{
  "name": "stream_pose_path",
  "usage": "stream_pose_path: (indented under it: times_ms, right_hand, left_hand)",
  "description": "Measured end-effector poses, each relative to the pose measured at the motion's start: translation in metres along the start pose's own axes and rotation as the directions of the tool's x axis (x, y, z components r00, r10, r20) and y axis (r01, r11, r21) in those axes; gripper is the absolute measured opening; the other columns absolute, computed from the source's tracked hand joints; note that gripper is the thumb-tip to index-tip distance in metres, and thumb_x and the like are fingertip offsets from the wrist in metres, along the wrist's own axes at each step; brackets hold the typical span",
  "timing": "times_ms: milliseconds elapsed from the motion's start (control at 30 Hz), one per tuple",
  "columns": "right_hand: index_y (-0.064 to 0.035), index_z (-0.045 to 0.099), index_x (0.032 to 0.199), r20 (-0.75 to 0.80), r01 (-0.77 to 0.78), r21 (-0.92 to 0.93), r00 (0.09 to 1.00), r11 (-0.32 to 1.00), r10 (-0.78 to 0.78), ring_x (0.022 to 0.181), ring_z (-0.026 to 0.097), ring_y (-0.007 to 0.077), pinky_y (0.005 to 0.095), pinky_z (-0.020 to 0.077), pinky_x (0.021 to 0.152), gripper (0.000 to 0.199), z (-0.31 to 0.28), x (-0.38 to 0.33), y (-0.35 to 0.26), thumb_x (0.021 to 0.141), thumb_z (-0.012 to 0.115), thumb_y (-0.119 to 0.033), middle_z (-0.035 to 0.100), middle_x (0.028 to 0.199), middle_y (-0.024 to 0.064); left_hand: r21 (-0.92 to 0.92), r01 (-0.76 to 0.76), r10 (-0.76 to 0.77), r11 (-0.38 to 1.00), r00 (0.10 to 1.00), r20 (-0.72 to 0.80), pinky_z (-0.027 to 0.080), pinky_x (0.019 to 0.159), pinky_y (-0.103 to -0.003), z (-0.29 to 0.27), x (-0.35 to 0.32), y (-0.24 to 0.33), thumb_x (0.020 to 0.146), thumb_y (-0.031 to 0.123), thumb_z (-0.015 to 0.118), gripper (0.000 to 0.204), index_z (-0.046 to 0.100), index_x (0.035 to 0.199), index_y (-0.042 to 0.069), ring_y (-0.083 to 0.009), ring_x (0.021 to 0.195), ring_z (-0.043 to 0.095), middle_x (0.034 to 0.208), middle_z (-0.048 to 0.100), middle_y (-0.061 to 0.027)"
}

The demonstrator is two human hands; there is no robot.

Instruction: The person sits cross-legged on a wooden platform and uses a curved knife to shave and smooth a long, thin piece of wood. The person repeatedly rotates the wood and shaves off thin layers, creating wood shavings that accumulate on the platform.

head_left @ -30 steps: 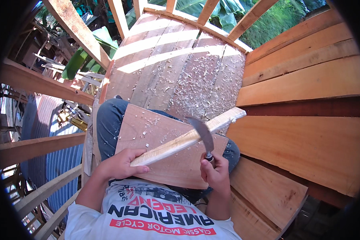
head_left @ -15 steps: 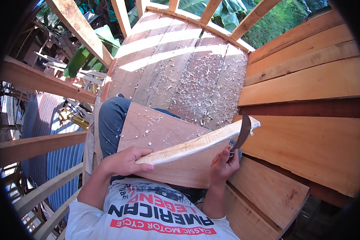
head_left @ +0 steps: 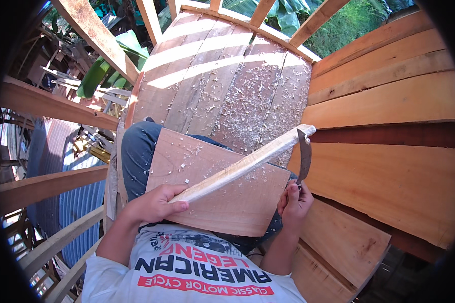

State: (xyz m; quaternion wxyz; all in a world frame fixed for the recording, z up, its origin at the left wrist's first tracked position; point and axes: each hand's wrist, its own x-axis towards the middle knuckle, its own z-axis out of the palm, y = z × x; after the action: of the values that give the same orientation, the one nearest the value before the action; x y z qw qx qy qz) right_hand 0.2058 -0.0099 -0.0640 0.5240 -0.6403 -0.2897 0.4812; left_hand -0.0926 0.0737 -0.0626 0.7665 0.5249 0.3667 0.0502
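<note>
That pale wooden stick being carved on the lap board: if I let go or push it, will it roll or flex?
The pale stick looks stiff: it spans from the left hand past the board without sagging. Its shaved, flattish faces probably resist rolling, though it may slide on the tilted board. It seems light, since one hand holds it by the end.

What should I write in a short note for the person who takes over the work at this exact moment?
Left hand: grips the near end of the pale wooden stick, which lies slanted across the flat board on the lap.
Right hand: holds the handle of the curved knife, blade upright, its tip at the stick's far end.
Done: the stick looks largely shaved; shavings cover the plank floor and the board.
Left: probably more shaving; how smooth the stick is cannot be judged here.
</note>
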Motion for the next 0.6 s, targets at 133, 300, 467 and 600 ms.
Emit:
stream_pose_path:
  times_ms: [133,300,467,600]
  right_hand:
    - [-0.0021,0.053,0.084,0.126,0.057,-0.114,0.991,0.992,-0.043,0.041,0.041,0.003,0.0193,0.03,0.038,0.025,0.003,-0.005,0.012,0.096,0.054,-0.024,0.047,0.053,-0.0035]
    - [-0.0035,0.048,0.08,0.099,0.043,-0.049,0.994,0.998,-0.038,0.035,0.036,0.0052,0.0201,0.0273,0.032,0.03,0.007,0.001,0.004,0.097,0.053,-0.028,0.042,0.049,-0.0007]
    - [-0.0037,0.051,0.081,0.065,0.048,-0.076,0.997,0.996,-0.043,0.037,0.038,0.0039,0.0195,0.0285,0.035,0.027,-0.02,0.015,-0.002,0.095,0.056,-0.026,0.044,0.051,-0.0025]
    - [-0.0046,0.054,0.078,0.326,0.121,-0.205,0.944,0.971,-0.049,0.038,0.038,0.0036,0.0189,0.0282,0.036,0.023,-0.008,-0.006,0.006,0.095,0.055,-0.019,0.051,0.057,-0.0021]
  left_hand:
    - [0.045,0.011,-0.012,0.999,1.0,0.015,0.042,0.074,-0.029,-0.004,-0.001,-0.003,0.09,0.035,0.058,0.039,0.057,0.101,-0.002,-0.0117,0.081,0.048,0.082,0.055,-0.0038]
    - [0.15,-0.018,0.016,0.989,1.0,0.012,0.042,0.074,-0.028,-0.001,0.003,-0.01,0.09,0.035,0.058,0.038,0.057,0.1,-0.002,-0.0115,0.082,0.049,0.082,0.056,-0.0042]
    - [0.079,-0.074,0.076,0.994,0.997,-0.021,0.042,0.073,-0.029,0.0,0.001,-0.009,0.089,0.035,0.059,0.037,0.056,0.096,-0.002,-0.0115,0.08,0.049,0.081,0.054,-0.0046]
    - [0.113,-0.074,0.073,0.991,0.997,0.006,0.042,0.073,-0.029,-0.001,0.002,-0.015,0.09,0.034,0.058,0.036,0.056,0.095,-0.002,-0.0117,0.079,0.048,0.08,0.053,-0.0053]
